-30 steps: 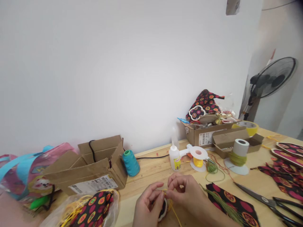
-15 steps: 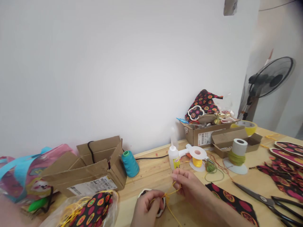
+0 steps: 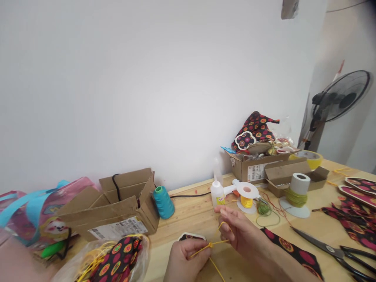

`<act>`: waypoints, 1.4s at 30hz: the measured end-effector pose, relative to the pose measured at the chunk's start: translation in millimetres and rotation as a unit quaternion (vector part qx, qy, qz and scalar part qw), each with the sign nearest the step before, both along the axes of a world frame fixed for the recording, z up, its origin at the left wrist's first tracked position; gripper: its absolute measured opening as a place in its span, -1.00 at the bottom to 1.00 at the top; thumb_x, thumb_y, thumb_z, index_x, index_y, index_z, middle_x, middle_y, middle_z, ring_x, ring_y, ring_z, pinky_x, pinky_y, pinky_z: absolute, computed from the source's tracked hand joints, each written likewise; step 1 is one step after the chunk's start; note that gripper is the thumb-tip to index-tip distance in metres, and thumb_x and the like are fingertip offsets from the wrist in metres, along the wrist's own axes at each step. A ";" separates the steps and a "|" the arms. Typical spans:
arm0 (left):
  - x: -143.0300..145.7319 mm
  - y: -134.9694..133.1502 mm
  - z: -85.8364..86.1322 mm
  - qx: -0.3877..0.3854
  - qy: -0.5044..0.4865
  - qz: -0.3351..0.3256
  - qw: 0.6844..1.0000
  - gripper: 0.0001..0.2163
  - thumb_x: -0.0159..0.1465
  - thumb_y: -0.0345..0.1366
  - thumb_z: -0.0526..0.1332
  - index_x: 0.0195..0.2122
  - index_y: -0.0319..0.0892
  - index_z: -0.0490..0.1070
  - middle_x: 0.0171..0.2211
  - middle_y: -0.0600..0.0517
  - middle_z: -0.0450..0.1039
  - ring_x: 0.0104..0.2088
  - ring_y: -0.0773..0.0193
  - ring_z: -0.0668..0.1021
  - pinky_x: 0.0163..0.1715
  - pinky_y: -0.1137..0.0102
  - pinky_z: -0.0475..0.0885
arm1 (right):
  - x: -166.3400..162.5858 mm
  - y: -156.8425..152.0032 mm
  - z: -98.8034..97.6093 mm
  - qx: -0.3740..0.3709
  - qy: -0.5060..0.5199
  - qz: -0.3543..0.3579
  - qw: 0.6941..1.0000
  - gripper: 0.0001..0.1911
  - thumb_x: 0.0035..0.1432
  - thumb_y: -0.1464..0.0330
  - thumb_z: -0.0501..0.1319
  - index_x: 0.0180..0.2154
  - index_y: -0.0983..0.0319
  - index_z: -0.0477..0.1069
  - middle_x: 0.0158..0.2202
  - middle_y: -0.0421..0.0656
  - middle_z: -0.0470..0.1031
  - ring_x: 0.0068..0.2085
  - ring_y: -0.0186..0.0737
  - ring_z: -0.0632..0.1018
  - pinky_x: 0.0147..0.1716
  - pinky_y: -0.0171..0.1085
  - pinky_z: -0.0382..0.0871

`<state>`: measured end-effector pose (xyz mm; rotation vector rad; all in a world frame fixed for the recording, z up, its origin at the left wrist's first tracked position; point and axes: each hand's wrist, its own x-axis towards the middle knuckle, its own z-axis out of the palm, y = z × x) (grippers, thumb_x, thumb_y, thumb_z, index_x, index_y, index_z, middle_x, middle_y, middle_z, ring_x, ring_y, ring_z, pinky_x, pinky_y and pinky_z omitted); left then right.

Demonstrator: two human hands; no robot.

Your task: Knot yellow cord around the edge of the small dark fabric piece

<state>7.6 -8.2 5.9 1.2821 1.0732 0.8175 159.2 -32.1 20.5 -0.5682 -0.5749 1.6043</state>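
At the near edge of the worktop [image 3: 188, 215], the left hand [image 3: 188, 263] is pinching a yellow cord [image 3: 201, 250], its grip pressed together just beside a small knot [image 3: 210, 245]. The right hand [image 3: 242, 235] is pinching the cord's other stretch, its grip closed and the cord looping by one finger. The cord is running taut between both hands, above the wood. A patterned fabric piece [image 3: 190, 236] is lying just behind the left hand. A glue bottle [image 3: 217, 192] and a yellow spool [image 3: 246, 196] are standing beyond.
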 end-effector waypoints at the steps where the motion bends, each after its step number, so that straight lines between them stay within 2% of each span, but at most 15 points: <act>1: -0.7 0.3 0.8 0.008 0.004 -0.010 1.000 -0.78 -0.26 -0.16 0.33 -0.66 -0.24 0.53 -0.75 0.12 0.32 -0.69 0.47 0.25 -0.67 0.56 0.13 | 0.4 -1.3 1.5 0.012 0.001 -0.003 1.000 -0.78 -0.06 0.34 0.23 -0.32 0.27 0.31 -0.68 -0.36 0.23 -0.70 -0.57 0.17 -0.60 -0.49 0.11; 4: -2.8 0.5 4.4 0.036 -0.002 -0.062 0.997 -0.76 -0.17 -0.14 0.28 -0.59 -0.22 0.55 -0.77 0.14 0.28 -0.69 0.47 0.20 -0.69 0.56 0.10 | 3.0 -4.9 7.0 0.037 0.004 0.001 0.999 -0.76 -0.03 0.37 0.21 -0.24 0.24 0.32 -0.58 -0.32 0.29 -0.71 -0.60 0.10 -0.54 -0.45 0.20; 6: -4.0 0.6 6.9 0.041 -0.018 -0.079 0.996 -0.75 -0.14 -0.14 0.27 -0.51 -0.19 0.55 -0.73 0.11 0.35 -0.66 0.43 0.25 -0.66 0.55 0.13 | 6.0 -6.7 10.7 0.044 0.008 0.010 0.999 -0.74 -0.03 0.40 0.20 -0.22 0.21 0.31 -0.48 -0.28 0.32 -0.72 -0.64 0.03 -0.67 -0.53 0.11; 9: -6.1 2.1 8.2 0.050 -0.033 -0.063 0.996 -0.75 -0.11 -0.12 0.25 -0.49 -0.17 0.55 -0.70 0.09 0.39 -0.64 0.43 0.27 -0.64 0.56 0.14 | 12.4 -7.9 13.9 0.056 0.019 0.031 0.998 -0.71 -0.06 0.42 0.22 -0.21 0.20 0.32 -0.42 -0.25 0.32 -0.72 -0.65 -0.03 -0.80 -0.58 -0.16; 14: -11.6 8.5 3.1 0.040 -0.016 -0.019 0.999 -0.69 -0.18 -0.06 0.27 -0.53 -0.20 0.55 -0.75 0.09 0.37 -0.69 0.45 0.27 -0.71 0.58 0.16 | 29.9 -7.3 18.4 0.106 0.025 0.024 0.994 -0.64 -0.14 0.35 0.25 -0.21 0.21 0.34 -0.46 -0.24 0.35 -0.74 -0.65 -0.11 -0.83 -0.56 -0.26; 17: -13.8 11.3 -0.6 0.033 -0.007 0.014 0.999 -0.66 -0.25 -0.05 0.29 -0.54 -0.21 0.55 -0.70 0.04 0.43 -0.67 0.40 0.35 -0.71 0.55 0.24 | 42.3 -8.2 28.0 0.123 0.035 -0.041 0.991 -0.68 -0.16 0.29 0.25 -0.27 0.21 0.36 -0.60 -0.32 0.27 -0.73 -0.58 -0.15 -0.83 -0.52 -0.26; 23: -13.7 14.6 -6.6 0.015 -0.013 -0.003 1.000 -0.65 -0.18 -0.03 0.25 -0.55 -0.26 0.53 -0.75 0.05 0.41 -0.69 0.38 0.38 -0.73 0.53 0.28 | 62.9 -14.2 46.9 0.166 0.035 -0.205 0.964 -0.89 -0.05 0.31 0.15 -0.41 0.19 0.35 -0.78 -0.41 -0.19 -0.71 -0.43 -0.19 -0.80 -0.45 -0.18; 27: -15.0 17.5 -6.3 -0.001 -0.025 0.015 1.000 -0.61 -0.20 -0.02 0.26 -0.54 -0.30 0.52 -0.70 0.02 0.45 -0.68 0.35 0.42 -0.71 0.50 0.31 | 80.5 -16.8 50.7 0.196 -0.015 -0.309 0.931 -0.92 0.00 0.32 0.11 -0.49 0.17 0.32 -0.78 -0.40 -0.23 -0.71 -0.41 -0.18 -0.79 -0.42 -0.16; 29: -15.4 17.6 -4.7 -0.006 -0.023 0.016 1.000 -0.61 -0.22 -0.03 0.27 -0.54 -0.30 0.52 -0.67 0.00 0.46 -0.67 0.35 0.42 -0.71 0.50 0.31 | 85.8 -17.4 52.0 0.188 -0.128 -0.392 0.892 -0.90 0.00 0.31 0.11 -0.50 0.16 0.34 -0.78 -0.38 -0.13 -0.72 -0.41 -0.08 -0.76 -0.39 -0.10; 30: -15.4 17.0 -3.9 -0.007 -0.020 0.017 1.000 -0.62 -0.22 -0.04 0.27 -0.53 -0.30 0.52 -0.65 0.00 0.47 -0.65 0.35 0.42 -0.71 0.51 0.31 | 85.3 -17.5 52.3 0.183 -0.220 -0.437 0.853 -0.90 -0.01 0.32 0.13 -0.52 0.17 0.35 -0.76 -0.35 -0.02 -0.70 -0.41 0.04 -0.71 -0.38 -0.02; 32: -15.1 15.2 -2.4 -0.004 -0.012 0.016 1.000 -0.65 -0.19 -0.07 0.27 -0.53 -0.29 0.52 -0.62 -0.01 0.48 -0.63 0.34 0.44 -0.69 0.52 0.29 | 74.8 -17.6 50.8 0.183 -0.432 -0.494 0.732 -0.94 -0.06 0.36 0.17 -0.53 0.18 0.37 -0.59 -0.23 0.24 -0.51 -0.32 0.28 -0.50 -0.32 0.14; 33: -14.8 14.0 -1.8 -0.003 -0.009 0.010 1.000 -0.68 -0.17 -0.09 0.26 -0.53 -0.29 0.52 -0.61 0.00 0.49 -0.62 0.34 0.44 -0.68 0.52 0.28 | 64.6 -17.6 48.3 0.207 -0.526 -0.485 0.667 -0.97 -0.08 0.38 0.19 -0.52 0.18 0.38 -0.46 -0.17 0.31 -0.35 -0.22 0.32 -0.35 -0.26 0.14; 34: -14.5 12.9 -1.1 0.000 -0.006 0.003 1.000 -0.71 -0.14 -0.12 0.26 -0.53 -0.29 0.52 -0.62 0.01 0.48 -0.62 0.35 0.43 -0.67 0.53 0.26 | 51.4 -17.4 44.3 0.239 -0.585 -0.450 0.631 -0.97 -0.07 0.39 0.17 -0.48 0.18 0.38 -0.39 -0.15 0.32 -0.28 -0.18 0.32 -0.27 -0.23 0.13; 38: -12.7 9.6 2.8 0.012 -0.021 -0.031 0.999 -0.83 -0.07 -0.26 0.24 -0.56 -0.28 0.52 -0.67 0.08 0.42 -0.63 0.39 0.38 -0.66 0.54 0.19 | -12.2 -14.8 14.8 0.286 -0.721 -0.225 0.590 -0.65 -0.30 0.26 0.28 -0.37 0.19 0.31 -0.37 -0.13 0.36 -0.36 -0.15 0.36 -0.43 -0.27 0.18; 42: -10.2 6.9 7.1 0.011 -0.037 -0.047 0.998 -0.85 -0.06 -0.28 0.24 -0.58 -0.27 0.53 -0.73 0.12 0.34 -0.64 0.41 0.32 -0.63 0.54 0.17 | -48.5 -10.2 -14.3 0.241 -0.806 -0.163 0.515 -0.74 -0.30 0.30 0.23 -0.46 0.22 0.26 -0.47 -0.15 0.34 -0.50 -0.21 0.36 -0.59 -0.33 0.08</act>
